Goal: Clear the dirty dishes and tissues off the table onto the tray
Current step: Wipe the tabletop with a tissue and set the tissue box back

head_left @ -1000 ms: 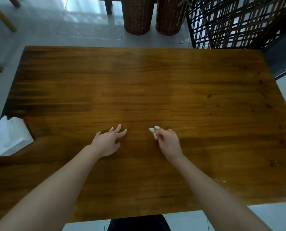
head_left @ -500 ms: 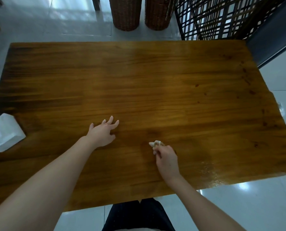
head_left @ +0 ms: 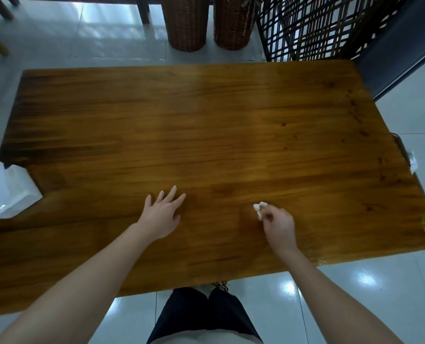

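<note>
Tiled floor w/ two wicker baskets point(head_left: 185, 23) at the far side. The wooden table point(head_left: 231, 120) fills most of the view, w/ no dishes on it. Past its right edge a rimmed edge point(head_left: 399, 145) shows, w/ a white scrap point(head_left: 413, 163) beside it. That's prob. the tray, but not certain.

The tissue pack point(head_left: 10, 194) sits at the table's far-left edge, well apart from both hands. The left hand point(head_left: 160, 214) lies flat on the wood, fingers straight & spread, holding nothing. The right hand point(head_left: 278, 224) is right of centre near the front edge, fingertips pinched on a crumpled tissue wad point(head_left: 259, 210). Can't tell if the wad touches the wood.

If that rim is the tray, drop-off lies to the right of the wad. The right hand is then the nearer one & the move is a sideways carry.
</note>
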`<state>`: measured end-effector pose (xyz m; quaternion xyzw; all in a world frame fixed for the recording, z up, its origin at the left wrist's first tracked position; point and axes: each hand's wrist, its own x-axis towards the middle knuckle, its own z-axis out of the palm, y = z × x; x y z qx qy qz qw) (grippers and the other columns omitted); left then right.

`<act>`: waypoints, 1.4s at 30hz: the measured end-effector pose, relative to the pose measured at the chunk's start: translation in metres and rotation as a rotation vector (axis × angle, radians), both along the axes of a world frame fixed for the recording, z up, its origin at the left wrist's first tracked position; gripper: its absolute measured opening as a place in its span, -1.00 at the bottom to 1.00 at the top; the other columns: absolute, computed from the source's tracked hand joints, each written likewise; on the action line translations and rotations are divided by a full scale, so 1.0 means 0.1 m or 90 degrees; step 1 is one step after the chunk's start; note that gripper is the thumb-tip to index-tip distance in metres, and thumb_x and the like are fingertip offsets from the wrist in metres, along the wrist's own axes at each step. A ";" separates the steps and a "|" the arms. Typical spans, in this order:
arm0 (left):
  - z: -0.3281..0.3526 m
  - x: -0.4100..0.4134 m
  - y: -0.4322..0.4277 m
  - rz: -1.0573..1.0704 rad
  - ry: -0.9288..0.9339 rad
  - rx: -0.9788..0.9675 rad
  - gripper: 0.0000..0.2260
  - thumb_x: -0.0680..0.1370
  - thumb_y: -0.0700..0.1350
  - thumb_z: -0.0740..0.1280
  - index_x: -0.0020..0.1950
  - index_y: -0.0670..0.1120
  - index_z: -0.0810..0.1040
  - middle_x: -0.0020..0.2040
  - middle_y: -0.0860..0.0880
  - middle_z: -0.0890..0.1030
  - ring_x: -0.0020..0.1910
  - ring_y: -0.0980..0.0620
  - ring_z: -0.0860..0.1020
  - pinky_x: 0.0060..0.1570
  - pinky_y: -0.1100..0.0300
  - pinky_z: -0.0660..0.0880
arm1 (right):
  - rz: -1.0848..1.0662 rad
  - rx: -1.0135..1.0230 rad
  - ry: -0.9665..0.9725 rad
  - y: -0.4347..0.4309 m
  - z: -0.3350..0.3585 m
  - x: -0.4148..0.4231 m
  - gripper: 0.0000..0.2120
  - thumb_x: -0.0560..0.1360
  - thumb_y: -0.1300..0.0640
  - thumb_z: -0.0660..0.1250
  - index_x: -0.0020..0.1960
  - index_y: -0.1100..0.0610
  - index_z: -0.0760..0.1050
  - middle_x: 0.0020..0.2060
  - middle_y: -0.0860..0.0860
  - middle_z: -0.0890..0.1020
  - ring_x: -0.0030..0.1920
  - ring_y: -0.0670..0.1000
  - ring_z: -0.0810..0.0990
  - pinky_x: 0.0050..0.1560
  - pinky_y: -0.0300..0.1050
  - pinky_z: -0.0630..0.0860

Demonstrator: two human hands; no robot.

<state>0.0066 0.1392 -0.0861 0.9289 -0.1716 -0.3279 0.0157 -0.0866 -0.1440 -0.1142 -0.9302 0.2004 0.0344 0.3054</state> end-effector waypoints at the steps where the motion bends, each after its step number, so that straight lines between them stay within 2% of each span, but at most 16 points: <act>1: -0.02 -0.08 -0.01 -0.003 -0.003 -0.005 -0.45 0.65 0.01 0.11 0.57 0.13 -0.08 0.58 -0.02 -0.14 0.55 -0.16 -0.07 0.46 -0.21 -0.12 | -0.024 -0.003 -0.001 -0.08 0.01 -0.01 -0.83 0.48 0.34 0.30 -0.23 0.16 0.57 -0.37 -0.03 0.55 -0.32 -0.05 0.49 -0.38 -0.28 0.32; 6: -0.08 -0.38 -0.05 0.019 -0.059 -0.012 -0.47 0.65 0.03 0.10 0.57 0.13 -0.04 0.59 -0.02 -0.07 0.55 -0.14 -0.01 0.46 -0.21 -0.11 | -0.047 -0.022 0.001 -0.13 0.05 -0.09 -0.83 0.45 0.38 0.31 -0.27 0.20 0.55 -0.45 -0.02 0.53 -0.45 -0.07 0.44 -0.51 -0.27 0.26; 9: -0.11 -0.50 -0.06 0.025 -0.059 -0.002 -0.48 0.65 0.05 0.09 0.57 0.13 -0.03 0.59 -0.02 -0.06 0.55 -0.13 0.00 0.45 -0.23 -0.11 | 0.016 -0.028 0.003 0.11 0.09 -0.17 -0.81 0.47 0.38 0.30 -0.28 0.20 0.52 -0.44 -0.07 0.46 -0.40 -0.15 0.37 -0.47 -0.31 0.26; 11: -0.13 -0.53 -0.09 0.034 -0.043 0.010 -0.46 0.64 0.05 0.09 0.57 0.13 -0.06 0.59 -0.03 -0.09 0.55 -0.15 -0.03 0.44 -0.25 -0.12 | 0.104 -0.023 -0.008 0.32 0.12 -0.24 -0.81 0.51 0.32 0.30 -0.27 0.18 0.53 -0.41 -0.09 0.47 -0.37 -0.18 0.40 -0.36 -0.38 0.30; 13: -0.13 -0.52 -0.13 0.044 -0.035 0.022 -0.46 0.64 0.05 0.10 0.57 0.13 -0.05 0.59 -0.03 -0.10 0.55 -0.15 -0.04 0.44 -0.25 -0.10 | 0.197 -0.011 -0.036 0.48 0.12 -0.30 -0.76 0.56 0.27 0.24 -0.27 0.16 0.52 -0.39 -0.04 0.52 -0.34 -0.10 0.46 -0.23 -0.32 0.32; 15: -0.10 -0.49 -0.17 0.054 -0.034 0.023 -0.48 0.64 0.03 0.11 0.57 0.13 -0.01 0.59 -0.03 -0.07 0.55 -0.16 -0.01 0.45 -0.24 -0.08 | 0.248 0.000 -0.060 0.52 0.11 -0.32 -0.72 0.58 0.27 0.21 -0.29 0.13 0.48 -0.41 -0.03 0.51 -0.36 -0.08 0.43 -0.21 -0.27 0.29; 17: -0.08 -0.48 -0.17 0.057 -0.032 0.021 -0.49 0.65 0.01 0.11 0.57 0.12 0.01 0.59 -0.03 -0.05 0.55 -0.16 0.01 0.45 -0.23 -0.06 | 0.271 -0.026 -0.067 0.47 0.08 -0.33 -0.78 0.54 0.29 0.28 -0.26 0.11 0.52 -0.36 -0.05 0.53 -0.32 -0.08 0.43 -0.20 -0.21 0.31; 19: -0.07 -0.48 -0.17 0.064 -0.028 0.022 -0.49 0.65 -0.01 0.12 0.57 0.13 0.01 0.59 -0.03 -0.05 0.55 -0.15 0.00 0.45 -0.23 -0.06 | 0.289 -0.058 -0.091 0.37 0.07 -0.31 -0.88 0.45 0.30 0.39 -0.17 0.11 0.61 -0.24 -0.03 0.60 -0.23 -0.04 0.49 -0.19 -0.14 0.43; 20: -0.07 -0.49 -0.17 0.069 -0.027 0.022 -0.49 0.65 -0.02 0.12 0.57 0.13 0.01 0.59 -0.03 -0.05 0.55 -0.14 -0.01 0.45 -0.23 -0.06 | 0.304 -0.069 -0.101 0.32 0.07 -0.30 -0.87 0.40 0.31 0.44 -0.13 0.11 0.63 -0.18 -0.01 0.62 -0.18 -0.01 0.53 -0.16 -0.11 0.48; 23: -0.09 -0.48 -0.19 0.075 -0.019 0.020 -0.49 0.65 -0.01 0.11 0.57 0.12 0.01 0.59 -0.03 -0.07 0.55 -0.15 -0.02 0.45 -0.24 -0.06 | 0.451 -0.114 -0.101 0.15 0.02 -0.26 -0.50 0.25 0.44 0.49 0.13 0.11 0.59 0.08 0.04 0.62 0.07 0.07 0.58 0.12 -0.05 0.47; 25: -0.11 -0.48 -0.18 0.072 -0.016 0.023 -0.49 0.65 0.00 0.10 0.57 0.12 0.01 0.59 -0.02 -0.07 0.55 -0.15 -0.02 0.44 -0.24 -0.06 | 0.562 -0.141 -0.045 0.07 -0.03 -0.24 -0.26 0.22 0.52 0.43 0.34 0.11 0.44 0.27 0.05 0.52 0.28 0.06 0.47 0.33 -0.07 0.26; 27: -0.12 -0.46 -0.17 0.069 -0.007 0.021 -0.50 0.65 0.00 0.10 0.56 0.13 0.01 0.59 -0.02 -0.07 0.55 -0.15 -0.01 0.44 -0.26 -0.06 | 0.623 -0.146 -0.002 0.05 -0.06 -0.21 -0.18 0.27 0.54 0.38 0.44 0.09 0.30 0.38 0.03 0.41 0.39 0.03 0.34 0.40 -0.11 0.06; 29: -0.13 -0.44 -0.15 0.064 0.001 0.014 -0.50 0.65 -0.01 0.10 0.56 0.13 0.02 0.59 -0.02 -0.06 0.55 -0.15 0.00 0.43 -0.27 -0.06 | 0.638 -0.149 0.000 0.05 -0.08 -0.18 -0.20 0.28 0.54 0.37 0.45 0.10 0.30 0.36 0.03 0.42 0.38 0.04 0.36 0.37 -0.15 0.04; 34: -0.16 -0.41 -0.09 0.043 0.007 0.008 -0.50 0.65 -0.01 0.09 0.56 0.14 0.01 0.59 -0.01 -0.06 0.55 -0.16 0.01 0.42 -0.29 -0.07 | 0.613 -0.146 -0.022 0.02 -0.03 -0.13 -0.38 0.34 0.49 0.38 0.36 0.16 0.43 0.24 0.07 0.54 0.24 0.08 0.48 0.28 -0.14 0.35; 38: -0.19 -0.41 -0.07 0.037 0.006 -0.004 -0.49 0.65 0.00 0.08 0.56 0.13 -0.01 0.59 -0.02 -0.07 0.55 -0.16 -0.01 0.42 -0.30 -0.07 | 0.588 -0.142 -0.030 0.03 0.02 -0.15 -0.55 0.41 0.41 0.38 0.28 0.18 0.51 0.14 0.07 0.59 0.12 0.06 0.53 0.16 -0.13 0.47; 42: -0.23 -0.43 -0.04 0.031 0.006 -0.013 -0.48 0.64 0.00 0.09 0.56 0.14 -0.03 0.59 -0.01 -0.09 0.55 -0.16 -0.02 0.42 -0.29 -0.07 | 0.532 -0.137 -0.052 0.17 0.04 -0.23 -0.61 0.35 0.45 0.42 0.15 0.21 0.59 0.02 0.11 0.63 -0.01 0.11 0.59 0.01 -0.07 0.53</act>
